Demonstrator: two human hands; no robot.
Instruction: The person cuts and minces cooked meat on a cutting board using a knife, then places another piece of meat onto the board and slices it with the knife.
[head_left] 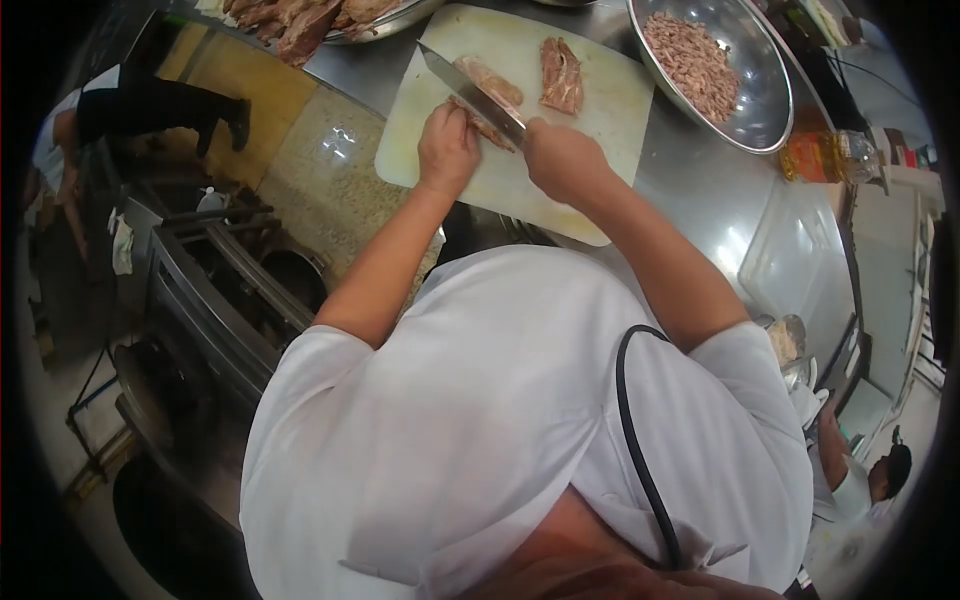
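My right hand [562, 160] is closed round the handle of a large knife [470, 88], whose blade slants up and left over the white cutting board [420, 140]. Under and beside the blade lies a piece of meat [492, 132]. My left hand [448, 148], fingers curled, presses on the near left end of that meat. Just beyond the blade rests another meat piece [490, 80]. Farther right on the board is a reddish meat piece [562, 76], apart from both hands.
A steel bowl of chopped meat [692, 65] stands at the right, near a bottle of orange-yellow liquid [825, 157]. Large meat chunks [305, 22] fill a container at the upper left. One person bends at far left [100, 110]; another is at lower right [860, 480].
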